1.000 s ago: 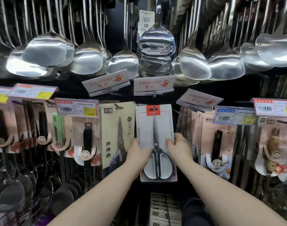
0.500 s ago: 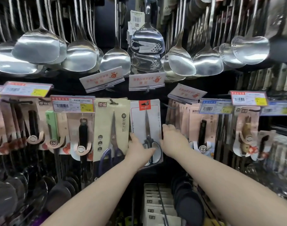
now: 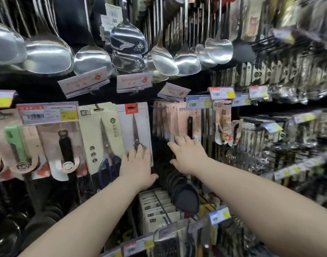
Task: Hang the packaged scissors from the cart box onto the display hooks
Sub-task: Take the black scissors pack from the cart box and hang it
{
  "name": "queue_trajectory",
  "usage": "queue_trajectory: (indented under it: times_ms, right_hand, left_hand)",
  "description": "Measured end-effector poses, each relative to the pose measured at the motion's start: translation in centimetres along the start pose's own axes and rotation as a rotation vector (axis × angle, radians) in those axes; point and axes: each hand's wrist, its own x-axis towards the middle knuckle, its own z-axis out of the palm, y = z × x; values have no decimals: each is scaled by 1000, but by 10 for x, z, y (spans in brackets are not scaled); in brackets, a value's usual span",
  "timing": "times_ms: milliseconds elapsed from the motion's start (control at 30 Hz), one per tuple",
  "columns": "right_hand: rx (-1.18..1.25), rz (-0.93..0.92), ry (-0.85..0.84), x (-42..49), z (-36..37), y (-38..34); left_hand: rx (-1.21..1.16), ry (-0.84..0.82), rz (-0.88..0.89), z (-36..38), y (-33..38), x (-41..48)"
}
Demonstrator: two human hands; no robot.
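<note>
Two hands reach the display. Your left hand lies flat on the lower part of the white scissors pack, fingers straight and covering the handles, gripping nothing. The pack hangs upright in the row with its red tab at the top, just beside a beige pack on its left. Your right hand is apart from the scissors pack, fingers spread and relaxed, fingertips near the pink packs. Steel ladles hang above. The hook itself is too blurred to make out.
</note>
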Motion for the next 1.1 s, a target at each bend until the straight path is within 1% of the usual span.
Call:
queue_trajectory:
  times_ms: [233,400,567,800,967,1100]
  right_hand:
    - [1,81,-70,-55,-5,27]
    - [-12,128,-127,-111,-2,67]
    - [-34,253,-198,-204,-3,135]
    - [-46,505,-385,-356,-13,238]
    - [-62,656,-425,-453,-16,285]
    - [-78,776,-470,-514,-20,312]
  left_hand:
    - [20,-48,38,0,27,-24]
    - [-17,-59,112,-4,79,-43]
    - [-61,-89,229,-12,176,-68]
    - [-138,-116,456,-33,343,-130]
    - [-171,-199,607,-39,436,-171]
    - [-176,-211,723,-40,495,-197]
